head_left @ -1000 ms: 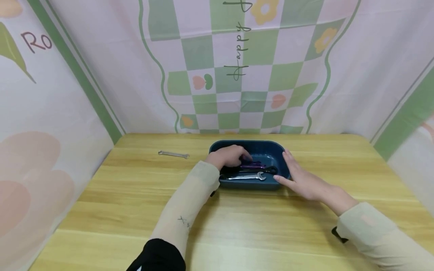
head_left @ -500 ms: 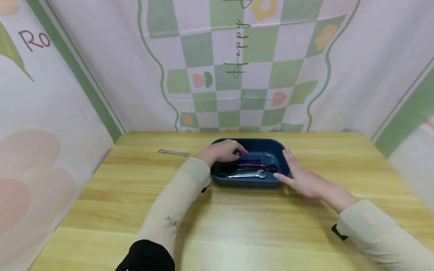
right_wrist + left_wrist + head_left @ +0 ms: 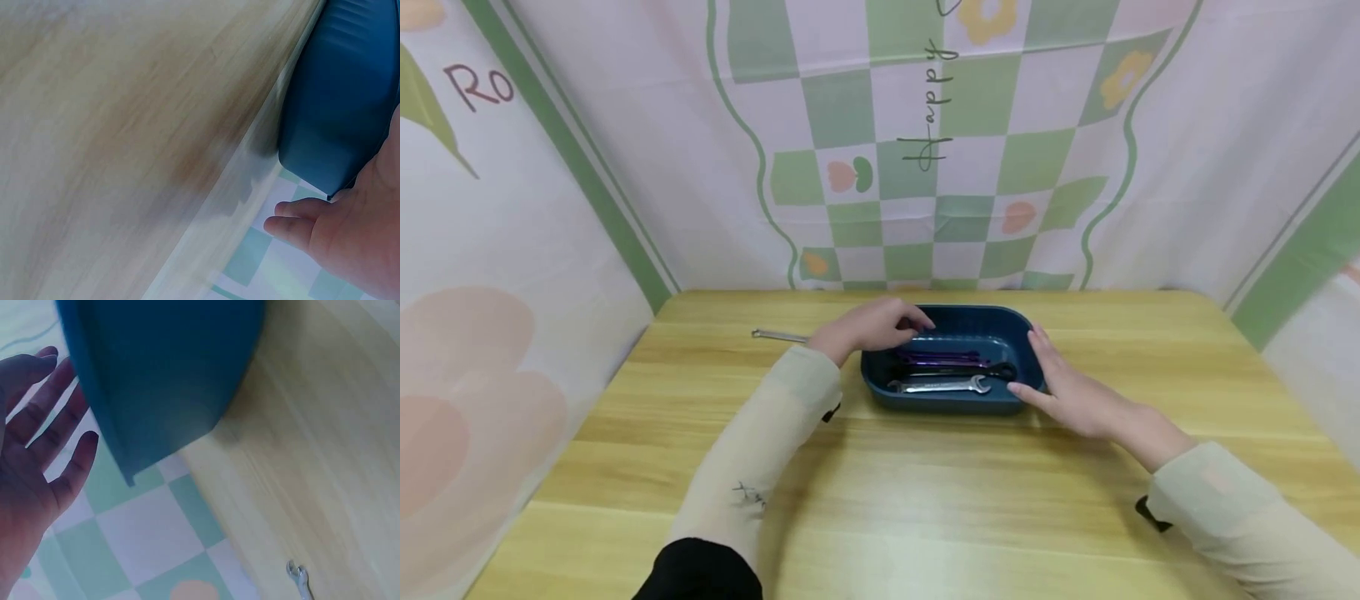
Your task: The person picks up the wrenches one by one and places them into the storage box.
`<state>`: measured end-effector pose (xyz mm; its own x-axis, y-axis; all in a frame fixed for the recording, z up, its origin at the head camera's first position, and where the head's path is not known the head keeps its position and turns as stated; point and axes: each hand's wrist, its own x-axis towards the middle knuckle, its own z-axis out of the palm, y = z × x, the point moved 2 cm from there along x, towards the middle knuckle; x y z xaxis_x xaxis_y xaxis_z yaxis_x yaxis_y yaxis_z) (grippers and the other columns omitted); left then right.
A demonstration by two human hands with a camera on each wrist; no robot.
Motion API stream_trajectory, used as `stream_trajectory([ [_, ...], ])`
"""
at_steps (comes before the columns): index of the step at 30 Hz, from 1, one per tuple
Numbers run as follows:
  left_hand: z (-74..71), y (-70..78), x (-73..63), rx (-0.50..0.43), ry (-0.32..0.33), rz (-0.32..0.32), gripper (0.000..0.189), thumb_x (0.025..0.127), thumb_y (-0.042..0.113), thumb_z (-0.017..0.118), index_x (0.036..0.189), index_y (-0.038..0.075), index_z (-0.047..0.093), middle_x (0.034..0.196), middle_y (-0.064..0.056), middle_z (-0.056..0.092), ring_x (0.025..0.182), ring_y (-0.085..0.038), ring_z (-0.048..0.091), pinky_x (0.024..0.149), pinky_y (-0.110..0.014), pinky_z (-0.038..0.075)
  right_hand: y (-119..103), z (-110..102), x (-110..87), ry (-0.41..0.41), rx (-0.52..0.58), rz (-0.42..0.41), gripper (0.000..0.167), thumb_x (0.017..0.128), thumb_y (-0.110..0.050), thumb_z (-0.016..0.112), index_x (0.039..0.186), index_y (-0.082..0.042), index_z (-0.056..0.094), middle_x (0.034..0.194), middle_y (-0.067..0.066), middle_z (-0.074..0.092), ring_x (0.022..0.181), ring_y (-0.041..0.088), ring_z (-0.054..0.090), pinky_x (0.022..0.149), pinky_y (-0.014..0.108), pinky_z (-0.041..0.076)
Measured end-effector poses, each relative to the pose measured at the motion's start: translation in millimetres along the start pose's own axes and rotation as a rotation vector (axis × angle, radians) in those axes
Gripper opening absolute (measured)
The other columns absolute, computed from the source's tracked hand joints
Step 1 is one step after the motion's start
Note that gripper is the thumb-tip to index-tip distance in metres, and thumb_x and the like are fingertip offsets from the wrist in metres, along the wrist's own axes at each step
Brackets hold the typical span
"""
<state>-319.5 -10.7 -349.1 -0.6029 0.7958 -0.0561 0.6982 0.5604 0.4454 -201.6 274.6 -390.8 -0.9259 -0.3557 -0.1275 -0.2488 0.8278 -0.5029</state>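
Note:
A dark blue plastic box (image 3: pixel 955 405) stands on the table with several wrenches lying in it. A silver wrench (image 3: pixel 942 386) lies nearest its front wall, then a black wrench (image 3: pixel 1002 371), with purple wrenches (image 3: pixel 951 359) behind. Over the box's left end hovers my left hand (image 3: pixel 874 325); in the left wrist view its loosely bent fingers (image 3: pixel 53 434) hold nothing. My right hand (image 3: pixel 1075 404) rests against the box's right end, fingers fairly straight along the outside and thumb at the front right corner of the rim.
Left of the box, another silver wrench (image 3: pixel 772 335) lies on the wooden table (image 3: pixel 925 508), its right end hidden behind my left hand. A patterned cloth (image 3: pixel 970 167) hangs behind the table's back edge.
My left hand has risen out of the box and moved left toward its rim, uncovering more of the purple wrenches. The right hand has stayed at the box's right end.

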Motion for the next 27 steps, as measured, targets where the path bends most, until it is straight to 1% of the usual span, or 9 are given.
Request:
stream_trajectory([
  [3, -5.1, -1.3, -3.8, -0.005, 0.012, 0.012, 0.033, 0.105, 0.007, 0.055, 0.135, 0.005, 0.067, 0.120, -0.010, 0.070, 0.073, -0.014, 0.054, 0.074, -0.028, 0.047, 0.6, 1.1, -1.0, 0.000, 0.008, 0.001, 0.098, 0.105, -0.056, 0.046, 0.161, -0.004, -0.015, 0.167, 0.015, -0.022, 0.148, 0.055, 0.010, 0.113, 0.070, 0.018],
  [7, -12.7, -4.3, -10.6, -0.001, 0.051, 0.020, 0.032, 0.103, 0.006, 0.057, 0.133, 0.004, 0.068, 0.123, -0.009, 0.069, 0.095, -0.016, 0.061, 0.085, -0.028, 0.050, 1.0, 2.8, -0.8, 0.001, 0.007, 0.003, 0.098, 0.105, -0.058, 0.045, 0.161, -0.004, -0.015, 0.167, 0.015, -0.021, 0.149, 0.053, 0.008, 0.114, 0.069, 0.017],
  [10, -18.3, -6.2, -16.7, -0.006, 0.074, 0.023, 0.031, 0.103, 0.005, 0.058, 0.131, 0.003, 0.069, 0.125, -0.011, 0.069, 0.106, -0.020, 0.063, 0.092, -0.032, 0.051, 1.0, 3.1, -0.6, 0.001, 0.006, 0.002, 0.098, 0.105, -0.056, 0.046, 0.161, -0.004, -0.016, 0.167, 0.015, -0.022, 0.148, 0.055, 0.011, 0.113, 0.070, 0.019],
  [13, -23.3, -7.6, -22.6, -0.016, 0.086, 0.020, 0.030, 0.103, 0.006, 0.059, 0.131, 0.003, 0.070, 0.126, -0.012, 0.068, 0.107, -0.021, 0.063, 0.093, -0.034, 0.052, 1.5, 2.2, -0.4, 0.004, 0.004, 0.001, 0.097, 0.106, -0.054, 0.046, 0.161, -0.005, -0.017, 0.167, 0.015, -0.022, 0.146, 0.056, 0.014, 0.112, 0.070, 0.022],
  [16, -27.6, -9.4, -27.4, -0.020, 0.105, 0.013, 0.029, 0.102, 0.010, 0.061, 0.130, 0.004, 0.071, 0.125, -0.011, 0.069, 0.104, -0.021, 0.062, 0.092, -0.036, 0.052, 1.4, 0.9, 0.3, 0.006, 0.008, 0.001, 0.097, 0.106, -0.053, 0.047, 0.161, -0.005, -0.017, 0.167, 0.014, -0.022, 0.147, 0.055, 0.013, 0.112, 0.070, 0.022],
  [20, -32.1, -13.2, -34.4, -0.037, 0.133, -0.020, 0.030, 0.102, 0.012, 0.062, 0.130, 0.004, 0.070, 0.122, -0.010, 0.069, 0.106, -0.022, 0.061, 0.095, -0.039, 0.051, 1.6, 0.7, 1.6, 0.003, 0.018, -0.007, 0.098, 0.106, -0.053, 0.048, 0.161, -0.004, -0.016, 0.167, 0.015, -0.022, 0.149, 0.054, 0.008, 0.113, 0.070, 0.018],
  [22, -33.7, -16.0, -38.4, -0.053, 0.143, -0.037, 0.030, 0.103, 0.012, 0.062, 0.131, 0.004, 0.069, 0.120, -0.009, 0.069, 0.107, -0.022, 0.062, 0.095, -0.041, 0.051, 1.9, 1.1, 1.5, 0.001, 0.015, -0.007, 0.097, 0.106, -0.053, 0.047, 0.161, -0.004, -0.017, 0.167, 0.015, -0.022, 0.148, 0.055, 0.009, 0.113, 0.070, 0.019],
  [24, -34.9, -19.8, -42.9, -0.064, 0.158, -0.046, 0.031, 0.102, 0.012, 0.062, 0.131, 0.003, 0.069, 0.118, -0.009, 0.070, 0.106, -0.022, 0.063, 0.094, -0.041, 0.052, 2.2, 1.1, 1.1, 0.002, 0.012, -0.003, 0.097, 0.106, -0.054, 0.046, 0.161, -0.005, -0.017, 0.167, 0.014, -0.023, 0.148, 0.055, 0.011, 0.112, 0.070, 0.020],
  [27, -35.8, -28.0, -51.6, -0.050, 0.191, -0.058, 0.030, 0.102, 0.011, 0.061, 0.130, 0.003, 0.070, 0.114, -0.008, 0.071, 0.103, -0.021, 0.063, 0.090, -0.038, 0.053, 2.7, 0.7, 0.9, 0.003, 0.011, 0.001, 0.097, 0.106, -0.055, 0.045, 0.161, -0.006, -0.018, 0.167, 0.013, -0.024, 0.148, 0.055, 0.012, 0.112, 0.070, 0.021],
])
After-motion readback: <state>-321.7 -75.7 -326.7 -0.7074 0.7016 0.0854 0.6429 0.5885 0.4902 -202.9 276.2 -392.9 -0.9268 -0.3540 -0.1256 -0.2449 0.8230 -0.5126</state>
